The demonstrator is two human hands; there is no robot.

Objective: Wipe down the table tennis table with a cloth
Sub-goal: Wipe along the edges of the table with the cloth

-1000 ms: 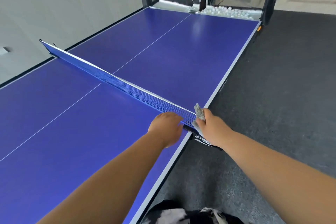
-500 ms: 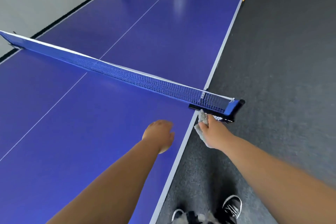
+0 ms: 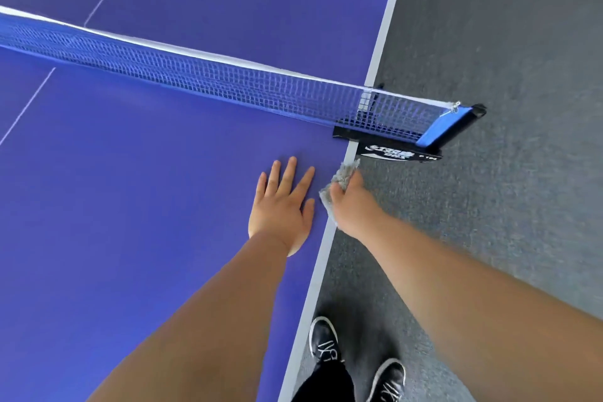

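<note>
The blue table tennis table (image 3: 130, 206) fills the left of the view, with a white line along its right edge. My left hand (image 3: 282, 206) lies flat on the near half, fingers spread, just inside that edge. My right hand (image 3: 350, 202) grips a crumpled grey cloth (image 3: 342, 174) right at the table's white edge, a short way in front of the net clamp. Part of the cloth is hidden under my fingers.
The blue net (image 3: 212, 78) crosses the table, held by a black and blue clamp post (image 3: 434, 130) that sticks out past the right edge. Dark grey carpet (image 3: 505, 75) lies to the right. My two black shoes (image 3: 326, 341) stand by the table's edge.
My head has tilted down, closer to the table. My left hand came off the net and now lies flat and open on the table. My right hand with the cloth drew back from the clamp.
</note>
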